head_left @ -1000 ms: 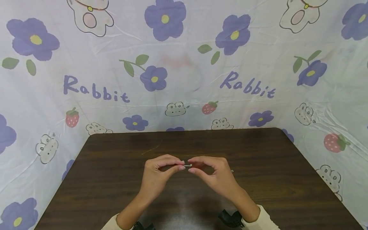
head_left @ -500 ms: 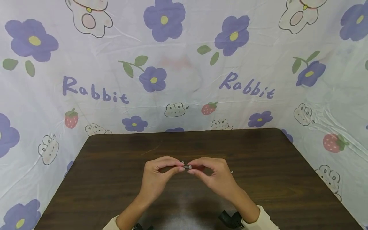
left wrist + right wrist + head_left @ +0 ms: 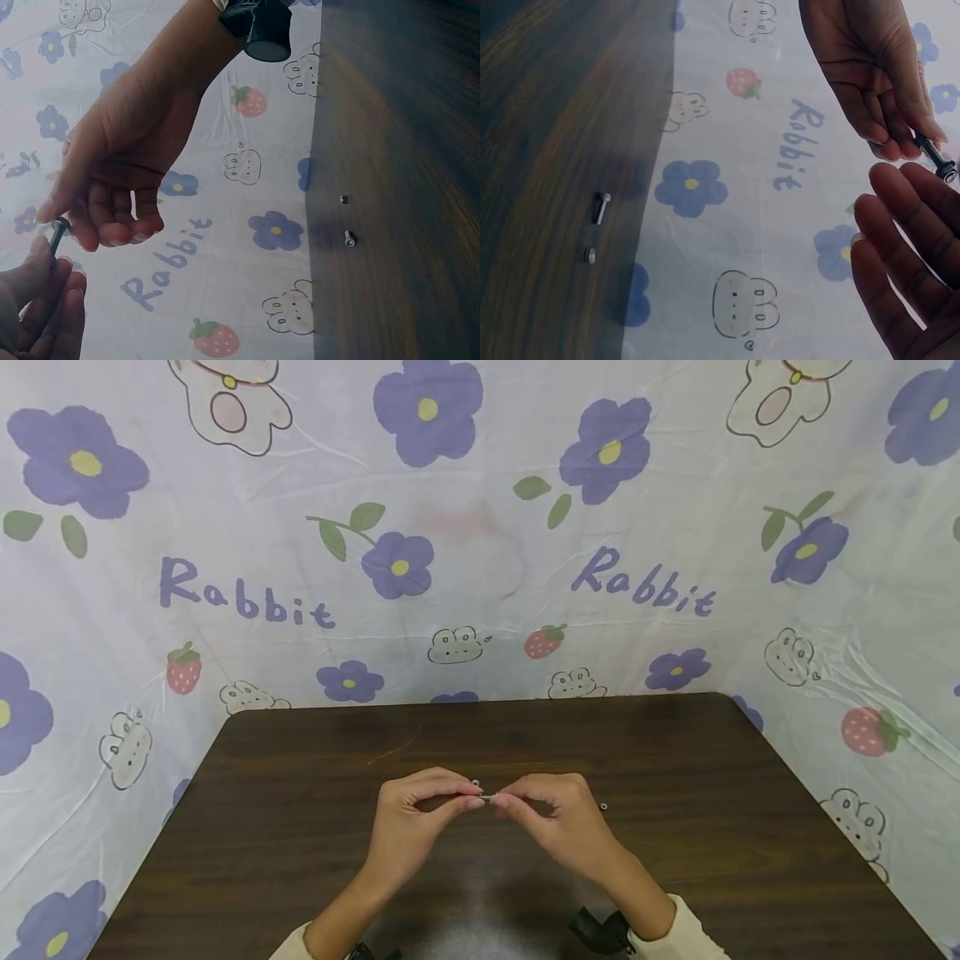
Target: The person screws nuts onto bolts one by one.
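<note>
Between thumb and fingertips my left hand (image 3: 408, 818) pinches a small metal bolt (image 3: 56, 238), its threaded shank sticking out towards the other hand. A hex nut (image 3: 946, 172) sits at the bolt's free end. My right hand (image 3: 570, 818) pinches that nut between thumb and index finger, mostly hiding it in the head view. The other right fingers (image 3: 900, 262) reach out loosely in the right wrist view. Both hands meet above the middle of the table, fingertips close together.
A second bolt (image 3: 601, 208) and a loose nut (image 3: 590, 256) lie on the dark wooden table (image 3: 300, 860). In the head view the loose nut (image 3: 603, 807) is just right of my right hand. A patterned cloth (image 3: 480, 527) hangs behind the table.
My right thumb and index finger, earlier spread around the nut end of the bolt, have closed onto the nut. My left hand has stayed nearly still.
</note>
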Motion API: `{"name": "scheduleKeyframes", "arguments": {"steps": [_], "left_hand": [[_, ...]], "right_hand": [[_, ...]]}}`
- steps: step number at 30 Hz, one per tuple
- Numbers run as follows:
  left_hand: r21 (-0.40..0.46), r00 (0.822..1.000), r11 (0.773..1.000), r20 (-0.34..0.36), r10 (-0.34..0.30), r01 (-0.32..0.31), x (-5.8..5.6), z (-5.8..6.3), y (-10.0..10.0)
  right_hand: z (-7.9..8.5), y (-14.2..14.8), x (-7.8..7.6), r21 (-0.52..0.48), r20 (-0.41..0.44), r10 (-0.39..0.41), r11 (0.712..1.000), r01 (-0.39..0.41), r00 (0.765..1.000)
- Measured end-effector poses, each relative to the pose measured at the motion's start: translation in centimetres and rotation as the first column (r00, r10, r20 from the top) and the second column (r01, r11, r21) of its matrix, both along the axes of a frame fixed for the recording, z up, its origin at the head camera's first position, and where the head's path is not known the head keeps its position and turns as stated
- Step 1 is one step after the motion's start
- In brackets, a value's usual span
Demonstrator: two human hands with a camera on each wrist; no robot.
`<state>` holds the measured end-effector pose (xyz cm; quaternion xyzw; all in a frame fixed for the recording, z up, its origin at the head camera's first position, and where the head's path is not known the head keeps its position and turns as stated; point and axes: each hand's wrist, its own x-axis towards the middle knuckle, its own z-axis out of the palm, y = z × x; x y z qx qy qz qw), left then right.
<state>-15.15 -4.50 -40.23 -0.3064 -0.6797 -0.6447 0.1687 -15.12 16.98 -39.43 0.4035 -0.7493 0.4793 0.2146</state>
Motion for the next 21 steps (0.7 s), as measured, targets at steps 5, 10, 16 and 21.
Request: {"name": "scheduleKeyframes", "arguments": {"steps": [5,10,16,21], "left_hand": [[0.000,1.000,1.000,0.004,0.006,-0.006,0.01,0.10,0.00],[0.006,1.000,1.000,0.007,-0.001,0.001,-0.09,0.14,-0.02],[0.001,1.000,1.000,0.000,0.005,-0.005,-0.15,0.18,-0.01],[0.001,1.000,1.000,0.012,0.012,-0.012,-0.15,0.26,0.03]], "right_hand": [[0.12,0.05,0.18,0.008,0.058,-0.038,0.999,0.038,0.998],[0.31,0.15,0.29,0.020,0.082,-0.048,0.999,0.046,0.996],[0.27,0.22,0.16,0.031,0.018,-0.017,0.999,0.017,1.000],[0.28,0.37,0.17,0.030,-0.003,-0.012,0.999,0.012,1.000]]}}
